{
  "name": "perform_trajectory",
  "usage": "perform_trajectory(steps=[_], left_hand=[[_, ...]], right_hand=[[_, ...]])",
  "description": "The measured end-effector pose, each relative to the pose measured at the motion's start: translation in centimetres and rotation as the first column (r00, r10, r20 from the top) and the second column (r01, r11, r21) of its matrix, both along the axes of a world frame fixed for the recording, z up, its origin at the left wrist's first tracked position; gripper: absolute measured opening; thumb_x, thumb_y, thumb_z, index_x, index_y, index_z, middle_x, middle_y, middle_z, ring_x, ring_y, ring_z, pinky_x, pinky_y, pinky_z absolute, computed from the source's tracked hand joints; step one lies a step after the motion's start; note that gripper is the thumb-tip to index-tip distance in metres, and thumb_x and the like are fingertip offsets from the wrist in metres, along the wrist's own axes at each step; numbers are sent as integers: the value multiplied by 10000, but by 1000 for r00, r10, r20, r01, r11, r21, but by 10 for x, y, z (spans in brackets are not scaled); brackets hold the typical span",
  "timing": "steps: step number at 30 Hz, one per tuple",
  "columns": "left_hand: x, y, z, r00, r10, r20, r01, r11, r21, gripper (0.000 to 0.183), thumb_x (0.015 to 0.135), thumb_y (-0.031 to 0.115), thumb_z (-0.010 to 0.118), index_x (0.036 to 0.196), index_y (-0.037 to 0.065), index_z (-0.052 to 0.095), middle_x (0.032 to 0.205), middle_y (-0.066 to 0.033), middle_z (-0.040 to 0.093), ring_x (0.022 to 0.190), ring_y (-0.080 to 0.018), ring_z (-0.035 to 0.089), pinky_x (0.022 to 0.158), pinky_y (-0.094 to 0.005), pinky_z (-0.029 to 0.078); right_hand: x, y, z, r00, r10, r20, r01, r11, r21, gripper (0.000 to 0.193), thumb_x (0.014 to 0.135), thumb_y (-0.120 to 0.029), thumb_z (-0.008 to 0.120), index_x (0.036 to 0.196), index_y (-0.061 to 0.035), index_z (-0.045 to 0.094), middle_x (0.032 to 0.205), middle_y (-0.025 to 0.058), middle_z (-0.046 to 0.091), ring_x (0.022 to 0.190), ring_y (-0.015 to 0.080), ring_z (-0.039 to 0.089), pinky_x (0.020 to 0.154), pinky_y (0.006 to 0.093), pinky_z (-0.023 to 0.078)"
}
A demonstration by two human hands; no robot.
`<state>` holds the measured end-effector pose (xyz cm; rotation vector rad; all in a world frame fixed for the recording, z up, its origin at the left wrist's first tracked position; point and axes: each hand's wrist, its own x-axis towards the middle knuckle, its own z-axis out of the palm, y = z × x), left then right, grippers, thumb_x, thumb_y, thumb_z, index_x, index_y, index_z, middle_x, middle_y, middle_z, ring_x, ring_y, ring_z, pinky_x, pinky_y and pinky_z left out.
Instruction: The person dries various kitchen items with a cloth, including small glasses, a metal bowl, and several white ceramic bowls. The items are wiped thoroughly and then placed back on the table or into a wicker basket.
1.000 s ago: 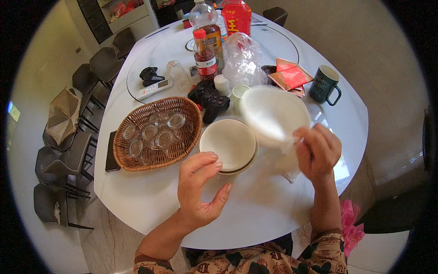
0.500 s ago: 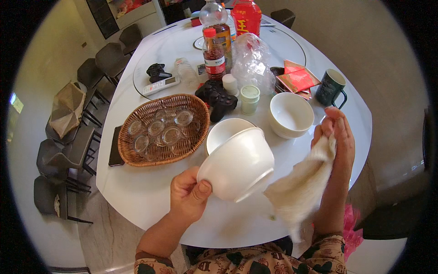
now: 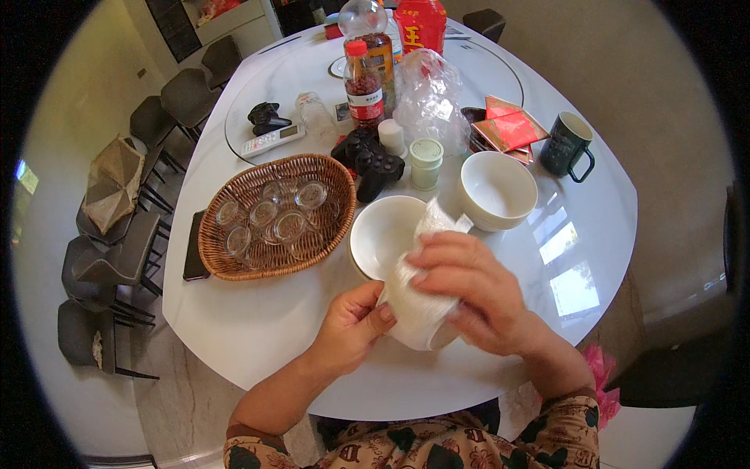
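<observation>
A woven wicker basket [image 3: 269, 270] is sitting on the white bench [image 3: 258, 328], holding several small clear glass cups [image 3: 266, 213]. Behind it, two black game controllers [image 3: 369, 160] are lying beside a small pale green lidded jar [image 3: 426, 162]. A dark green mug [image 3: 566, 144] is standing at the right, near red packets [image 3: 512, 127]. A white remote control [image 3: 271, 141], bottles [image 3: 363, 82] and a crumpled clear plastic bag [image 3: 429, 98] are crowding the far side, with grey chairs [image 3: 117, 258] lining the left
</observation>
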<state>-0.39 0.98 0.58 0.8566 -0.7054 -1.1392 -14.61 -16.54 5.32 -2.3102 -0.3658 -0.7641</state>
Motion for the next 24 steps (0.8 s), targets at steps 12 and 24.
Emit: perform_trajectory(steps=[12, 24], left_hand=[[-2, 3, 30, 886, 146, -440, -200, 977, -77, 474, 925, 336, 527, 1325, 115, 400, 1289, -49, 512, 1188, -197, 503, 999, -401, 440], [-2, -1, 22, 931, 69, -359, -124, 984, -130, 434, 924, 206, 558, 1322, 107, 414, 1266, -37, 531, 1161, -185, 519, 997, -393, 430]], right_hand=[[17, 24, -31, 861, -166, 481, 212, 976, -44, 581, 823, -23, 601, 1357, -57, 376, 1395, 266, 342, 1273, 483, 350, 1014, 510, 365], [4, 35, -3, 913, -165, 372, 272, 928, -254, 274, 777, -76, 633, 1045, -20, 644, 1135, 140, 636, 1069, 326, 587, 923, 407, 463]])
